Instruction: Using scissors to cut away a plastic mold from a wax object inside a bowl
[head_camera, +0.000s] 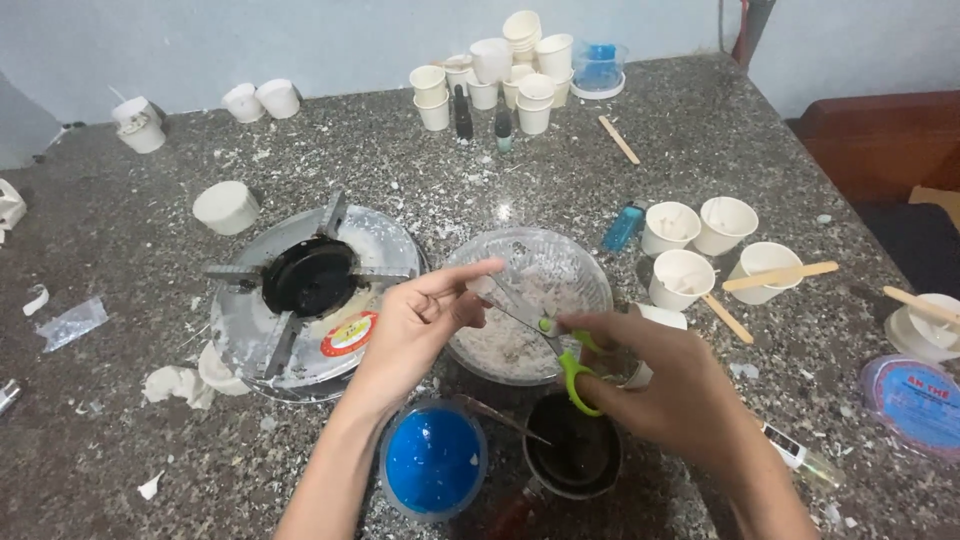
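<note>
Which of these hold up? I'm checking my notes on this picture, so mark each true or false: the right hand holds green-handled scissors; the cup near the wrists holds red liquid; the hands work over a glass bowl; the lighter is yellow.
1. The right hand holds green-handled scissors. True.
2. The cup near the wrists holds red liquid. False: its contents are blue.
3. The hands work over a glass bowl of pale flakes, the left hand pinching something small at the blades. True.
4. The lighter is yellow. False: it is blue, lying right of the bowl.
</note>
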